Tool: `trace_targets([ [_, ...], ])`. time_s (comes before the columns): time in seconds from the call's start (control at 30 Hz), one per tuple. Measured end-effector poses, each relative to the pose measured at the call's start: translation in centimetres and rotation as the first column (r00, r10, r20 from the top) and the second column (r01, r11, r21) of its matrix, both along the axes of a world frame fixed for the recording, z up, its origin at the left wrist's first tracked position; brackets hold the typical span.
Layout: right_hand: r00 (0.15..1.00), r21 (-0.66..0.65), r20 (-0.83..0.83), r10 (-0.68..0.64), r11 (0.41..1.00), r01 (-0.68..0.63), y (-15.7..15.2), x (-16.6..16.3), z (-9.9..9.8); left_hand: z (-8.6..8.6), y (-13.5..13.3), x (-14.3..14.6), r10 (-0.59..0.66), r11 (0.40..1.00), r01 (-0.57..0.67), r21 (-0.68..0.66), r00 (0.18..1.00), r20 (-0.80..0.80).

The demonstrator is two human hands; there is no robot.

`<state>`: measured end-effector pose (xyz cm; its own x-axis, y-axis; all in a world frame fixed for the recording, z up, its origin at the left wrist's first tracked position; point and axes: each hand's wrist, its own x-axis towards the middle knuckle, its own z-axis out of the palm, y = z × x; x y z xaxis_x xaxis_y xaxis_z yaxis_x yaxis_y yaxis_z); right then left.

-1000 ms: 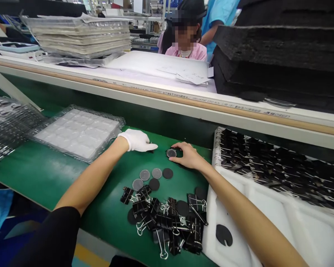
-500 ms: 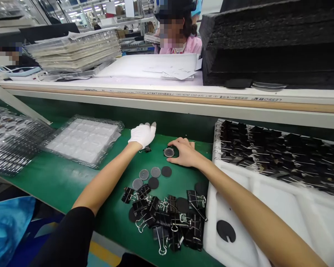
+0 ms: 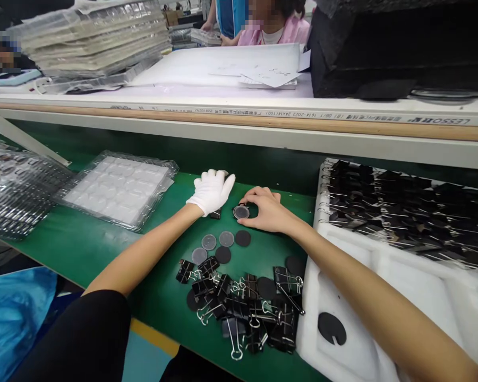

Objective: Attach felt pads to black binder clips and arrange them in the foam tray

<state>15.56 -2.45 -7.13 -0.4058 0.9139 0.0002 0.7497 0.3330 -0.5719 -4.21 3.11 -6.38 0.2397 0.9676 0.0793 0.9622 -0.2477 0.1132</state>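
Here, mid-frame, right hand (image 3: 267, 211) pinches round disc (image 3: 241, 212), face up; left hand (image 3: 211, 191) (gloved) splayed by clip (image 3: 216, 214).

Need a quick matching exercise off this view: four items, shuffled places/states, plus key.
1. left hand
2. right hand
3. notched black disc
4. loose pile of binder clips

A. lying in the white tray
B. bare, thumb and finger at a round piece
C. heaped on the green table
D. wearing a white glove

Pairs: 1-D, 2-B, 3-A, 4-C
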Motion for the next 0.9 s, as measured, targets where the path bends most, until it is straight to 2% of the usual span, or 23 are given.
trace_targets([
  [0.17, 0.998, -0.031, 0.035, -0.057, 0.998, 0.058, 0.3, -2.0, 0.0, -1.0, 0.8, -1.1, 0.045, 0.995, -0.041, -0.091, 0.998, 0.046],
  [0.43, 0.999, 0.031, 0.041, -0.018, 0.999, 0.017, 0.6, -4.7, -0.8, -1.4, 0.8, -1.1, 0.112, 0.992, -0.104, -0.067, 0.985, 0.130],
  [0.9, 0.999, 0.024, -0.012, -0.046, 0.999, 0.046, 0.4, -5.5, -0.9, -1.4, 0.6, -1.1, 0.099, 0.993, -0.076, -0.093, 0.956, 0.276],
])
